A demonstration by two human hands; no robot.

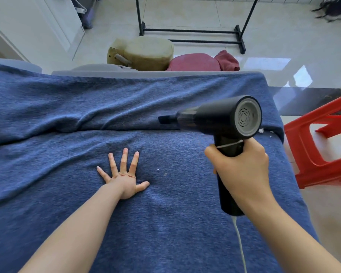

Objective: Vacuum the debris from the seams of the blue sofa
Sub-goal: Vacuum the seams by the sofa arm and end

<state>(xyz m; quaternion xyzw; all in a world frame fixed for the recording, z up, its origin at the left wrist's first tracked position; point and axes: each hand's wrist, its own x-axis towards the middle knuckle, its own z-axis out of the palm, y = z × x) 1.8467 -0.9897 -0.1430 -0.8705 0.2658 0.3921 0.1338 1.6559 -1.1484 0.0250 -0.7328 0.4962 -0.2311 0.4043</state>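
Two hands: both reach out from the bottom of the frame over a blue sofa (pixel 67 223) draped in a wrinkled blue cover
Left hand (pixel 124 178): centre left, fingers spread straight and pressed flat on the seat cover, gripping nothing
Seam (pixel 106 129): a dark fold running across the middle of the frame where seat meets backrest, deepest at the left under a bunched ridge of cover
Loose specks (pixel 158 169): small pale bits on the seat just right of the left thumb, in the open and not in the seam
Handheld vacuum (pixel 220 123): black, centre right, narrow nozzle pointing left and sitting at the seam line; whether the tip touches the fabric cannot be told
Right hand (pixel 242 170): fingers wrapped tight round the vacuum's handle, with a white cord (pixel 240 243) trailing down toward the bottom edge
White debris (pixel 261 131): a fluffy clump and crumbs at the right end of the seam, behind the vacuum's rear grille
Risk, missed debris: the nozzle faces away from the clump, which could be left behind
Risk, fabric: the loose cover could likely be sucked into the nozzle where the left hand is not holding it taut
Risk, cord: it could snag on the sofa edge
Surroundings: a beige and a red cushion and a black rack on the floor at top centre; a red plastic stool (pixel 321 146) close beside the sofa at right, likely crowding the elbow
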